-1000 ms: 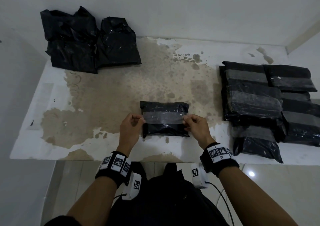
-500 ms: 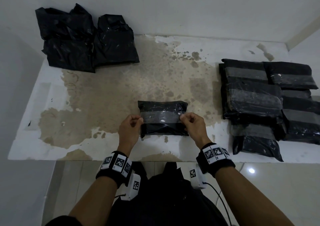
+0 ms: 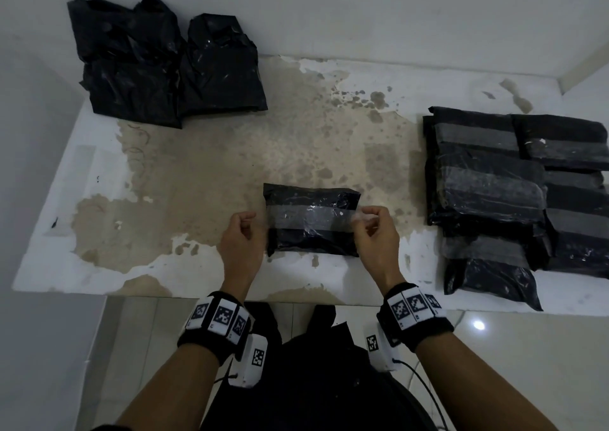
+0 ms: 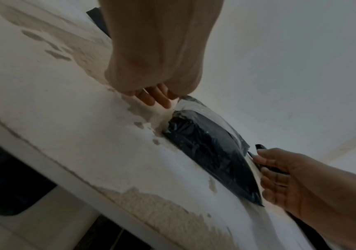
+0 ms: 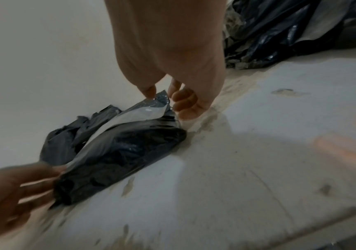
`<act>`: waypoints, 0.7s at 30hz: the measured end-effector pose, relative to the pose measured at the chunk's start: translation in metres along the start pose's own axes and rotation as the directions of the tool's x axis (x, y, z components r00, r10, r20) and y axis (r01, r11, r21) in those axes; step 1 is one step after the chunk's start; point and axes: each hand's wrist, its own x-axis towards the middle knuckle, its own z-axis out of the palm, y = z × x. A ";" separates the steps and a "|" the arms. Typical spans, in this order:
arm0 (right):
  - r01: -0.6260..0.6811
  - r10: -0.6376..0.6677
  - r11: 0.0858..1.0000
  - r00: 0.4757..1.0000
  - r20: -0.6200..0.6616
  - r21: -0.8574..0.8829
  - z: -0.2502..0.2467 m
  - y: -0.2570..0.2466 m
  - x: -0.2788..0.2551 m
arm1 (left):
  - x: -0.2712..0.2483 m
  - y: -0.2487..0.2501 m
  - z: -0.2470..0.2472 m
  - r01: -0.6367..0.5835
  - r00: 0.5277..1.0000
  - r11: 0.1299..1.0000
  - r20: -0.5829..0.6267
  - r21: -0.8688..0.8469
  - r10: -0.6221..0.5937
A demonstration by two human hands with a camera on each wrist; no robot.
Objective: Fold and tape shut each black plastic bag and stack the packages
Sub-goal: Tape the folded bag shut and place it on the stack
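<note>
A folded black plastic bag [image 3: 311, 224] lies near the front edge of the worn white table [image 3: 204, 166]. A strip of clear tape [image 3: 309, 217] runs across its top from side to side. My left hand [image 3: 242, 232] pinches the strip's left end beside the bag, and my right hand [image 3: 374, 229] pinches its right end. The right wrist view shows the tape [image 5: 138, 115] lifted off the bag [image 5: 119, 152] at that end, between thumb and fingers. In the left wrist view the bag [image 4: 211, 155] lies between both hands.
Several taped black packages [image 3: 514, 193] are stacked on the table's right side. Loose unfolded black bags [image 3: 161, 64] lie at the back left against the wall. The table's front edge runs just below my wrists.
Both hands have moved slightly apart, off the bag's sides, still pinching the tape ends. The bag has stayed in place.
</note>
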 end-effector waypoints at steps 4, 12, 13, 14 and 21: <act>0.356 -0.372 0.882 0.928 0.007 -0.307 0.008 -0.004 -0.015 | -0.016 0.015 0.006 -0.421 0.903 0.871 0.021 0.253 0.430; 0.665 -0.472 0.558 0.746 0.469 -0.496 0.049 0.027 -0.036 | -0.020 -0.013 0.042 -0.746 0.665 0.507 0.518 0.432 0.538; 0.657 -0.464 0.547 0.753 0.466 -0.519 0.050 0.030 -0.036 | -0.021 -0.015 0.043 -0.747 0.665 0.494 0.520 0.446 0.536; 0.637 -0.453 0.556 0.771 0.448 -0.534 0.050 0.033 -0.036 | -0.022 -0.015 0.045 -0.747 0.664 0.487 0.517 0.452 0.539; 0.483 -0.371 0.689 0.875 0.310 -0.540 0.053 0.041 -0.037 | -0.025 -0.014 0.048 -0.758 0.651 0.447 0.518 0.475 0.554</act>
